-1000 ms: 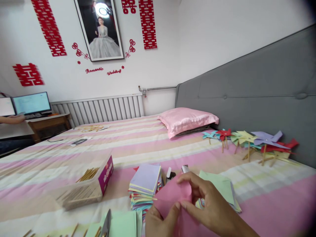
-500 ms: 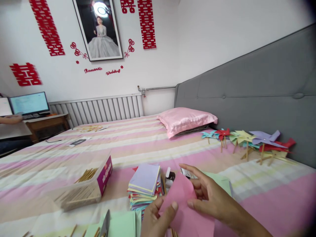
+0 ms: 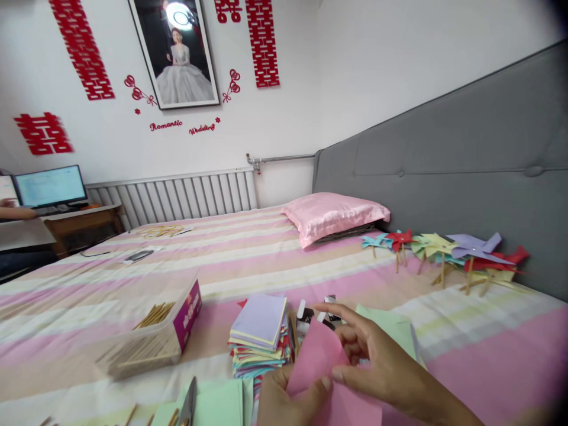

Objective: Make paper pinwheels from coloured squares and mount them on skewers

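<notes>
In the head view, the left hand point(image 3: 293, 397) pinched a pink paper sheet point(image 3: 317, 352) just nearer and to the right of a stack of paper squares point(image 3: 260, 321), while the right hand point(image 3: 377, 362) put its thumb to the sheet, its grip impossible to tell. The paper looked light, thin and easily creased, best held gently by its edges.

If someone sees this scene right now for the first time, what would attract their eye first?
Probably the pink paper at the lower middle, pinched in the left hand, with the right hand at its edge. Next, perhaps, come the colourful pinwheels beside the grey headboard on the right, then the framed picture high on the wall.
</notes>
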